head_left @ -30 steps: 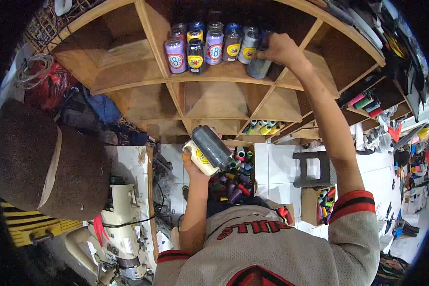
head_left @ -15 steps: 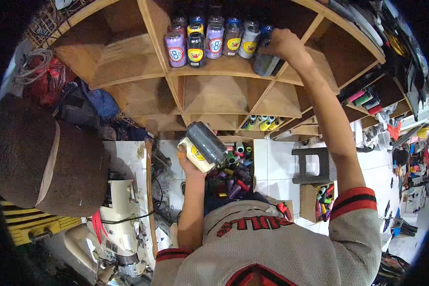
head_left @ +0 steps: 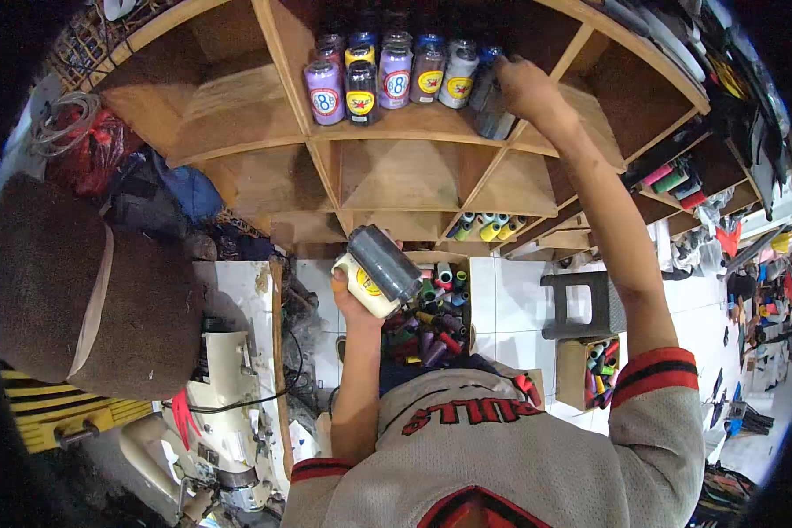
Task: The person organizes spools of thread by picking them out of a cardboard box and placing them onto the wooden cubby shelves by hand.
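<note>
My left hand (head_left: 361, 304) is wrapped round two thread spools, held together in front of my body. One is a cream spool (head_left: 367, 290) with a yellow label; the dark grey spool (head_left: 385, 264) lies tilted against it. Up at the shelf, my right hand (head_left: 528, 91) is closed on another dark grey thread spool (head_left: 491, 116) at the right end of the row; its fingertips are partly hidden. Beside that spool stand a light grey spool (head_left: 459, 77), a brown-grey spool (head_left: 428, 75), a purple spool (head_left: 396, 77) and a black spool (head_left: 361, 95).
The wooden shelf unit (head_left: 414, 132) has dividers between its compartments. Below it is a box of mixed spools (head_left: 427, 330). A dark plastic stool (head_left: 581, 306) and a cardboard box (head_left: 574, 374) with spools are at right. A sewing machine (head_left: 229, 405) stands at left.
My right hand and the dark grey spool at the shelf have shifted slightly to the right. My left hand still holds its two spools, nearly unmoved.
</note>
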Demonstrator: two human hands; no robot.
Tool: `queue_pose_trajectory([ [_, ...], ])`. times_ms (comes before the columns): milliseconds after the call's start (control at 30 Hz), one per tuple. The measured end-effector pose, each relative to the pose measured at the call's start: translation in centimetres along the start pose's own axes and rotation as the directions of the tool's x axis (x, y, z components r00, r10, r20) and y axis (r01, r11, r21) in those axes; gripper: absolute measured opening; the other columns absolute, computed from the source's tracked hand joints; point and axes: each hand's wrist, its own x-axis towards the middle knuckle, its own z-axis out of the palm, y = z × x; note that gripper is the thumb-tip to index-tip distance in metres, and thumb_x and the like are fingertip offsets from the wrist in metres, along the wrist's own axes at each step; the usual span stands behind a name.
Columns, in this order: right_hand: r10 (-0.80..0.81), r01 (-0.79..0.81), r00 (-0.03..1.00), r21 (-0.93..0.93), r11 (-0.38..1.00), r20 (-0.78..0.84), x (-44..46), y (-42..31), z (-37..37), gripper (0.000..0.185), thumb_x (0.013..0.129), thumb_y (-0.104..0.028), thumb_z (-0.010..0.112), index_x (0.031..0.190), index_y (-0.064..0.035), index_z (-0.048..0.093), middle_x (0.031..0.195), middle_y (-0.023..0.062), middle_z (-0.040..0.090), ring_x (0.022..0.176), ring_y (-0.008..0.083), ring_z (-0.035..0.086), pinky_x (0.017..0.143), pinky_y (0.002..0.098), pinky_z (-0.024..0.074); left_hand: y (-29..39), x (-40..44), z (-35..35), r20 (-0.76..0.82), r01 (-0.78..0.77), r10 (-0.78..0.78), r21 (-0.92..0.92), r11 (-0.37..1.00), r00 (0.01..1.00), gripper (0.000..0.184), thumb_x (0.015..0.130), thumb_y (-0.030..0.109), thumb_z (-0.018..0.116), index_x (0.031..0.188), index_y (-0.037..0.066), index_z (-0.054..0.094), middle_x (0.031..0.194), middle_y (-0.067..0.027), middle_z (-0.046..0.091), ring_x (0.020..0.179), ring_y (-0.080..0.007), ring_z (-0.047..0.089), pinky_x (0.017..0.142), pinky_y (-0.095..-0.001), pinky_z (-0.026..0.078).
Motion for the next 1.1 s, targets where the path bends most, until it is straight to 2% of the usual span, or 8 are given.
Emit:
queue_pose_trajectory([
  [133,-0.014,0.005,0.986,0.051,0.999,0.167,0.2,-1.1,-3.0,0.034,0.061,-0.02,0.077,0.082,0.0011,0.061,0.083,0.0224,0.062,0.084,0.0361,0.061,0.072,0.0439,0.0501,0.0,-0.1,0.2,-0.003,-0.002,0.003,0.013,1.0,1.0,0.082,0.067,0.052,0.071,0.129,0.006,0.043,0.125,-0.0164,0.051,0.116,-0.0358,0.047,0.094,-0.0623,0.039],
  [633,-0.056,0.029,0.986,0.172,0.985,0.159,2.9,-1.5,0.0,0.047,0.061,-0.024,0.078,0.098,0.0005,0.06,0.093,0.0231,0.061,0.091,0.0369,0.059,0.076,0.0424,0.0487,0.6,-0.3,-0.1,-0.031,-0.068,0.07,0.038,0.997,0.997,0.083,0.066,0.051,0.072,0.13,0.007,0.042,0.127,-0.0168,0.049,0.115,-0.036,0.049,0.096,-0.0508,0.043],
  [733,0.034,-0.029,0.999,0.147,0.989,-0.031,1.6,-3.0,-1.6,0.046,0.065,-0.029,0.077,0.097,-0.0003,0.06,0.099,0.0227,0.061,0.097,0.0359,0.058,0.08,0.0419,0.0477,0.7,0.0,-0.5,0.002,-0.07,0.07,0.058,0.996,0.998,0.083,0.068,0.053,0.069,0.131,0.008,0.041,0.132,-0.0174,0.044,0.118,-0.0401,0.045,0.093,-0.0638,0.037],
  [767,-0.029,0.043,0.95,0.039,0.998,-0.309,0.6,-3.8,-1.6,0.046,0.068,-0.033,0.076,0.096,-0.0008,0.06,0.102,0.0211,0.061,0.1,0.0345,0.057,0.081,0.0402,0.0471,0.8,0.1,-0.4,0.011,-0.073,0.072,0.063,0.995,0.997,0.083,0.068,0.053,0.068,0.131,0.007,0.041,0.131,-0.0177,0.045,0.118,-0.0402,0.045,0.093,-0.0627,0.038],
  [867,-0.057,0.079,0.997,0.542,0.837,-0.056,-2.7,-8.0,-4.6,0.053,0.07,-0.042,0.074,0.1,-0.0013,0.06,0.098,0.0191,0.062,0.093,0.0334,0.06,0.08,0.0368,0.0474,0.5,0.3,0.3,0.005,-0.086,0.085,0.071,0.994,0.996,0.083,0.069,0.054,0.067,0.131,0.006,0.04,0.13,-0.0182,0.046,0.117,-0.0403,0.046,0.093,-0.0594,0.04],
  [900,-0.036,-0.21,0.929,0.607,0.767,0.367,-4.5,-10.8,-7.6,0.06,0.067,-0.047,0.074,0.103,-0.0021,0.06,0.095,0.0176,0.063,0.09,0.0313,0.061,0.08,0.0376,0.0473,0.3,0.4,0.7,-0.015,-0.094,0.095,0.075,0.993,0.995,0.083,0.069,0.054,0.067,0.131,0.006,0.04,0.129,-0.0181,0.047,0.116,-0.0404,0.047,0.093,-0.0582,0.041],
  [933,-0.206,-0.188,0.87,0.686,0.703,0.449,-6.6,-12.4,-8.2,0.067,0.064,-0.049,0.075,0.108,-0.0019,0.058,0.098,0.0174,0.062,0.093,0.0302,0.061,0.082,0.0381,0.0471,0.3,0.4,1.1,-0.036,-0.103,0.106,0.078,0.992,0.994,0.083,0.07,0.054,0.066,0.131,0.006,0.04,0.128,-0.0181,0.047,0.116,-0.0404,0.047,0.094,-0.057,0.041],
  [1100,-0.101,-0.192,0.949,0.799,0.57,0.3,-14.5,-18.1,-4.7,0.08,0.063,-0.036,0.079,0.124,0.0032,0.045,0.111,0.0237,0.057,0.104,0.0325,0.057,0.091,0.0375,0.0439,-0.1,0.5,2.3,-0.118,-0.142,0.165,0.183,0.973,0.979,0.062,0.083,0.049,0.054,0.125,0.004,0.043,0.121,-0.0135,0.053,0.111,-0.0277,0.053,0.094,-0.0422,0.044],
])
